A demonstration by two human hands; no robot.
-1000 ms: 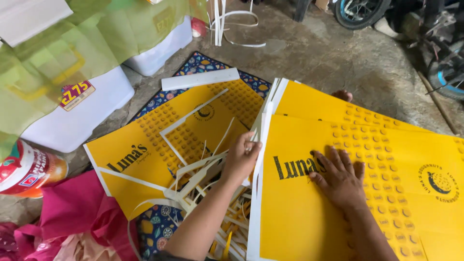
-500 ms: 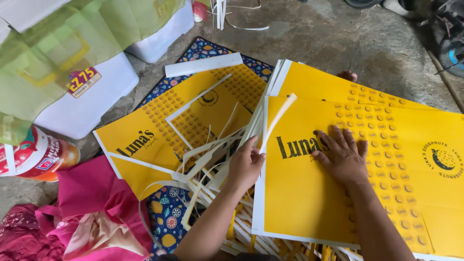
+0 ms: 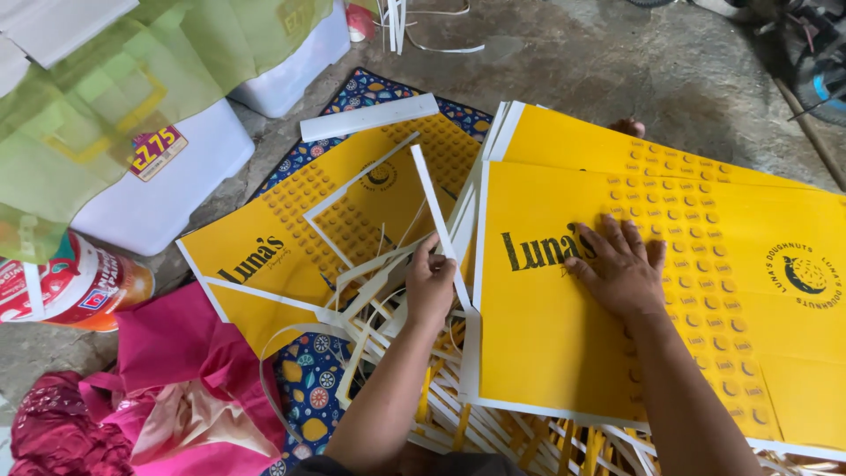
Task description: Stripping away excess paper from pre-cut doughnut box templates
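My right hand (image 3: 619,267) lies flat, fingers spread, on the top sheet of a stack of yellow printed cardboard sheets (image 3: 705,353) with white edges. My left hand (image 3: 430,284) pinches a long narrow white paper strip (image 3: 435,211) at the stack's left edge; the strip stands up and slants away from me. Under and around the left hand lies a heap of loose white and yellow strips (image 3: 379,291). Further left, another yellow printed sheet (image 3: 291,229) lies flat with strips across it.
A patterned blue mat (image 3: 308,388) covers the concrete floor (image 3: 617,62). White boxes (image 3: 167,185) under green netting (image 3: 106,106) stand at the left, with a red and orange bag (image 3: 70,286) and pink cloth (image 3: 167,379) near them. A white flat bar (image 3: 368,117) lies beyond the sheets.
My left hand has pulled the white strip further off the stack's edge, and it now stands more upright. My right hand stays pressed on the top sheet.
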